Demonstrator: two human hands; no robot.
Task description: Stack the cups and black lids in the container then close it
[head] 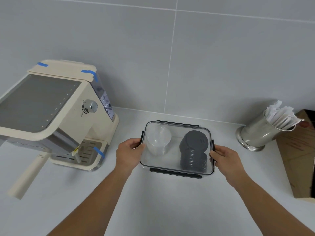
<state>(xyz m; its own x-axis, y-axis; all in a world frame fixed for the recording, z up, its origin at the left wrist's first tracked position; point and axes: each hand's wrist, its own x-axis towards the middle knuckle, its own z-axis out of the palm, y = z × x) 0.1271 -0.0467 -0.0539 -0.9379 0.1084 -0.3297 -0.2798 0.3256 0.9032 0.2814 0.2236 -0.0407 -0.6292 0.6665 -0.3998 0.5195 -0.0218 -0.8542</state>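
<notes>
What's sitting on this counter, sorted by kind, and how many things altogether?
Coffee machine: 1
Clear container with its lid on, gripped at its two ends by the left hand and the right hand: 1
Stack of clear cups inside it: 1
Stack of black lids inside it: 1
Metal holder of paper packets: 1
Cardboard box: 1
Total: 6

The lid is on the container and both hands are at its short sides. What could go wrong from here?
1. The left hand and right hand cover the side latches of the container, so a fingertip could get pinched if they snap down.
2. The stack of black lids leans; pressing or moving the container might topple it toward the clear cups.
</notes>
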